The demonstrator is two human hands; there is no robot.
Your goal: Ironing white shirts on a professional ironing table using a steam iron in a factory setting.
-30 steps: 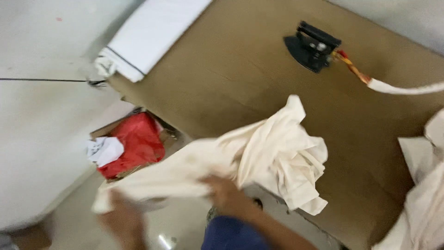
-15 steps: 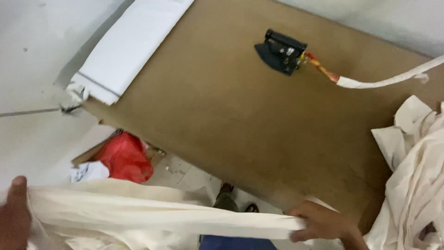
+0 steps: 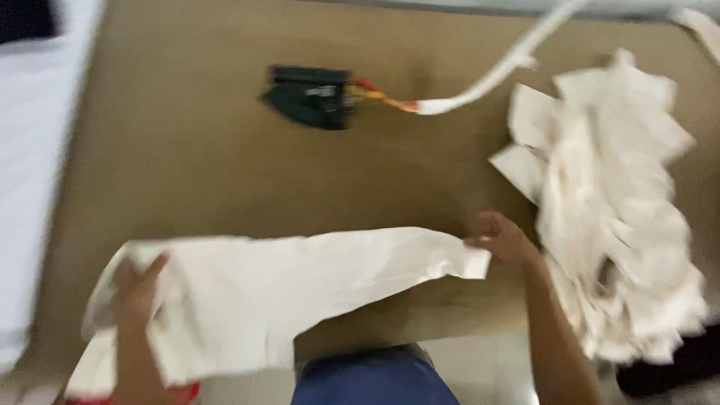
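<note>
Two bare hands hold a cream-white garment (image 3: 300, 289) stretched flat over the near edge of a brown table (image 3: 187, 172), seen from above in a blurred view. The left hand (image 3: 139, 289) grips the garment's wide end near the table's near-left corner, fingers curled shut into the cloth, which drapes past the edge there. The right hand (image 3: 504, 238) pinches the garment's narrower end toward the middle of the near edge, fingers closed on the fabric's tip. Just beside the right hand, along the table's right edge, lies a loose pile of cream cloth pieces (image 3: 615, 210), spilling over the near-right corner. Toward the far edge, about midway across, a dark clothes iron (image 3: 309, 96) sits flat on the table, well apart from the hands. Its cord (image 3: 487, 75), red and yellow at the iron and white beyond, runs off toward the far-right corner. A white padded surface (image 3: 34, 172) borders the table's left edge. Blue trousers (image 3: 375, 379) show below the near edge, between the arms.
</note>
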